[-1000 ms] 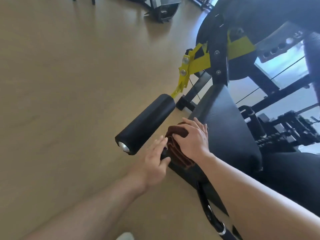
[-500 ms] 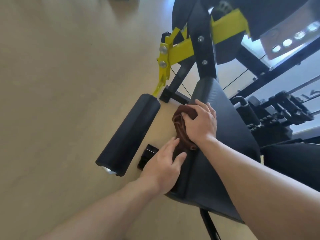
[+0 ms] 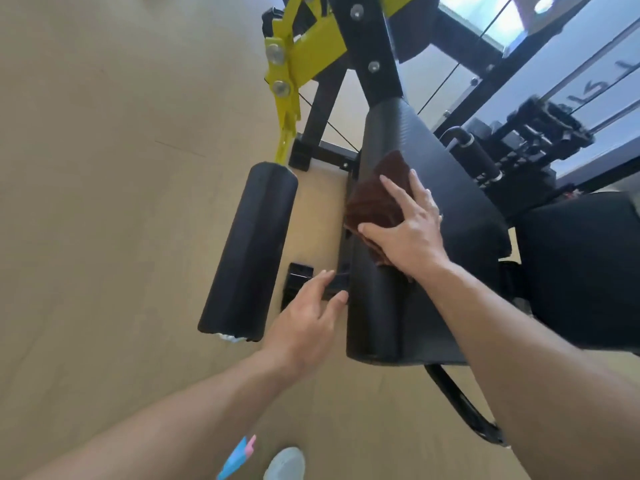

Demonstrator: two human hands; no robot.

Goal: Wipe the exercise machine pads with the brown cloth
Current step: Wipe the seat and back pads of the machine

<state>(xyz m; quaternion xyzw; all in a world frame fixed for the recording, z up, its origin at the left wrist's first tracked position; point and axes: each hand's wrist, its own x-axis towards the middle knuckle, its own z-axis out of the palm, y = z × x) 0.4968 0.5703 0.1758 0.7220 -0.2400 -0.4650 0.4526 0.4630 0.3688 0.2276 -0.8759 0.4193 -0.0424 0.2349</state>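
**Hand presses a brown cloth onto a black machine pad**

At the left and centre of the frame lies a pale wooden floor (image 3: 104, 202). Left of centre, a black roller pad (image 3: 249, 251) runs diagonally, attached at its upper end to a yellow metal arm (image 3: 287, 81) reaching toward the top of the frame. Below centre, the left hand (image 3: 308, 327) is open and holds nothing, fingers extended toward the left edge of the long black seat pad (image 3: 433, 289); whether the fingertips touch it is unclear. Just right of centre, the brown cloth (image 3: 377, 202) lies bunched on the upper left part of that pad. The right hand (image 3: 412, 230) lies flat on the cloth with fingers spread, pressing it down rather than gripping it. At the upper right stand black frame bars and a weight stack (image 3: 540, 133). At the bottom edge a light shoe (image 3: 285, 464) is visible.
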